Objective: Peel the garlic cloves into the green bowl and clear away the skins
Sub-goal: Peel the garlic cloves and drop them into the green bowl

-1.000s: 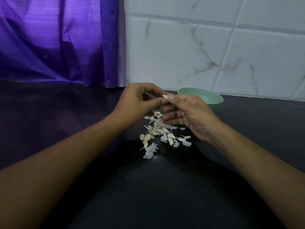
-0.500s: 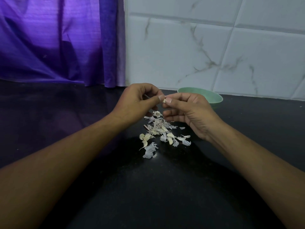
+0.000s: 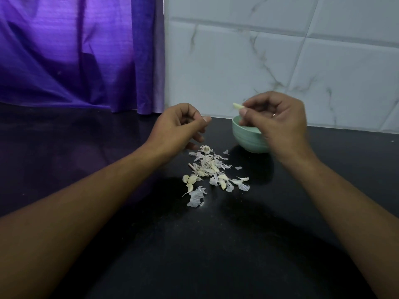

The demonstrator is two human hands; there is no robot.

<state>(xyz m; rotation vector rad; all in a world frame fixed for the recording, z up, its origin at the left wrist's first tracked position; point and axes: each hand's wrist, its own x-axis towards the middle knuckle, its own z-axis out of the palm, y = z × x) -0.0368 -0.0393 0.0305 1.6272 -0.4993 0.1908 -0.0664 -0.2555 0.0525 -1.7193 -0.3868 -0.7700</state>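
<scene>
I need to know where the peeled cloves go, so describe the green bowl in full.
The green bowl is pale mint, round, with faint horizontal ridges on its outer wall; it looks like matte plastic. It stands upright on the black counter close to the tiled wall, beyond and right of the garlic skins. The right hand, pinching a garlic clove above the rim, hides its right side. Its contents cannot be seen.
</scene>
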